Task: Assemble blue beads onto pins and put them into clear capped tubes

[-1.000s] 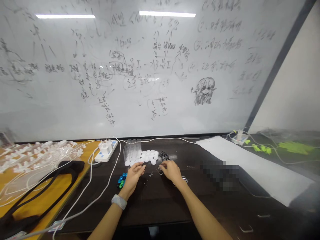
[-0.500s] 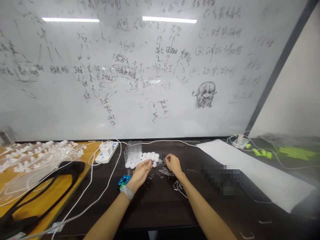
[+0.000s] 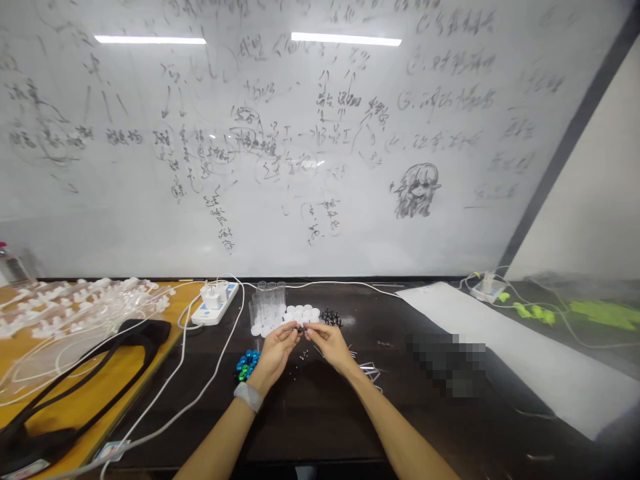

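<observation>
Just in front of the white round caps (image 3: 303, 311), my two hands meet fingertip to fingertip. My left hand (image 3: 275, 350) is closed in a pinch on a small dark piece (image 3: 299, 329), too small to make out its kind. Against it, the thumb and finger of my right hand (image 3: 331, 347) pinch another small black part, mostly hidden. A pile of small black parts (image 3: 332, 317) lies just beyond my right hand. Thin metal wire pieces (image 3: 371, 371) lie beside my right wrist, partly covered by it. Blue and green shiny balls (image 3: 248, 364) are left of my left hand.
Clear tubes (image 3: 267, 301) stand behind my left hand. A white power strip (image 3: 214, 305) and loose cables lie to the left, near a black strap (image 3: 145, 337) on a yellow board. White paper (image 3: 480, 340) stretches along the right. A whiteboard (image 3: 280, 247) rises behind the table.
My right hand has moved left and nearer from the black pile, bringing a small black part to my left hand's fingertips. The view has shifted slightly.
</observation>
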The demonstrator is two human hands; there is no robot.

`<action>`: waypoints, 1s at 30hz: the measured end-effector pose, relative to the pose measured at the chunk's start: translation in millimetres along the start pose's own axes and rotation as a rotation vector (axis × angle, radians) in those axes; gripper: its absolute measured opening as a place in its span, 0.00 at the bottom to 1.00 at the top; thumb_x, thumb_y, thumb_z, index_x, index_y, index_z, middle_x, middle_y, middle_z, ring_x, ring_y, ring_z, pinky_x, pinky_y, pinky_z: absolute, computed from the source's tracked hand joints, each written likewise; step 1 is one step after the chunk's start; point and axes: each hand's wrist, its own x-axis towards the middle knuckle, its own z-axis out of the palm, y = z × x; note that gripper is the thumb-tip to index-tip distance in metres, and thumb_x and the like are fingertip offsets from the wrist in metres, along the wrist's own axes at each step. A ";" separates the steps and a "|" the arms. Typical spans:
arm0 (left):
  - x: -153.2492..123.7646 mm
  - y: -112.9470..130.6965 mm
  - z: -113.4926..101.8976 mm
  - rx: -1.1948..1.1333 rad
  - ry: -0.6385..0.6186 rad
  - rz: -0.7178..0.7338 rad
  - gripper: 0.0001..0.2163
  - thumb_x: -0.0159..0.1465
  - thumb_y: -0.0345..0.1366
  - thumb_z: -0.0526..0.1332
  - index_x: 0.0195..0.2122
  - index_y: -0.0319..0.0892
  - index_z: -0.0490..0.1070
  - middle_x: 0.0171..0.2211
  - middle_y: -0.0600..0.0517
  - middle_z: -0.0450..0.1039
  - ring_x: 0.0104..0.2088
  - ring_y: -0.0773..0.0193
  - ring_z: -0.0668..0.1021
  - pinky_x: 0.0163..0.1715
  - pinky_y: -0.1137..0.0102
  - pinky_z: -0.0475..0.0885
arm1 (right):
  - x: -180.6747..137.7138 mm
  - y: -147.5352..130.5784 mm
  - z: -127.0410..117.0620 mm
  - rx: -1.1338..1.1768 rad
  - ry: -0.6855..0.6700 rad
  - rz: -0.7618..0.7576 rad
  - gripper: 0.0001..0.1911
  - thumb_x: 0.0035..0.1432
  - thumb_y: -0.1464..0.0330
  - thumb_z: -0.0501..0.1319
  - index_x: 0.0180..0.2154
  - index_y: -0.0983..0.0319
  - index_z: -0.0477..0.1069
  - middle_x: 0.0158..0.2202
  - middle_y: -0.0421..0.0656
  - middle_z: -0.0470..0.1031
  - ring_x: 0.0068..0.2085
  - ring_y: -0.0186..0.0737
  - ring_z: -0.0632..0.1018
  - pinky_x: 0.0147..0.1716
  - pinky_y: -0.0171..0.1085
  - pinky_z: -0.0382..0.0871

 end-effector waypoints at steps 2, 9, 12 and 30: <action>0.7 -0.4 -0.3 0.015 -0.006 -0.003 0.17 0.50 0.34 0.75 0.40 0.38 0.79 0.39 0.45 0.80 0.40 0.61 0.81 0.45 0.68 0.74 | 0.2 1.4 0.3 0.004 0.030 -0.002 0.23 0.50 0.55 0.70 0.45 0.62 0.76 0.35 0.46 0.81 0.36 0.44 0.81 0.42 0.44 0.76; 1.9 -3.7 -1.8 0.054 0.011 0.016 0.17 0.49 0.37 0.76 0.39 0.38 0.80 0.39 0.44 0.81 0.38 0.61 0.81 0.45 0.67 0.74 | 0.9 5.0 1.5 -0.043 0.102 -0.051 0.19 0.46 0.56 0.72 0.36 0.62 0.77 0.36 0.46 0.80 0.37 0.45 0.81 0.40 0.43 0.77; 2.9 -5.2 -3.1 0.040 0.026 0.032 0.17 0.48 0.37 0.76 0.38 0.38 0.81 0.37 0.46 0.81 0.37 0.61 0.81 0.46 0.66 0.74 | -0.4 5.3 1.0 -0.048 0.119 -0.059 0.19 0.45 0.56 0.73 0.34 0.62 0.77 0.35 0.46 0.81 0.37 0.46 0.82 0.40 0.44 0.77; 5.4 -8.1 -6.0 0.052 0.127 0.068 0.17 0.44 0.37 0.78 0.34 0.38 0.81 0.32 0.47 0.81 0.36 0.60 0.82 0.45 0.65 0.76 | -3.6 3.4 0.6 -0.095 0.063 -0.008 0.21 0.54 0.51 0.65 0.38 0.63 0.76 0.28 0.45 0.79 0.27 0.42 0.80 0.24 0.38 0.76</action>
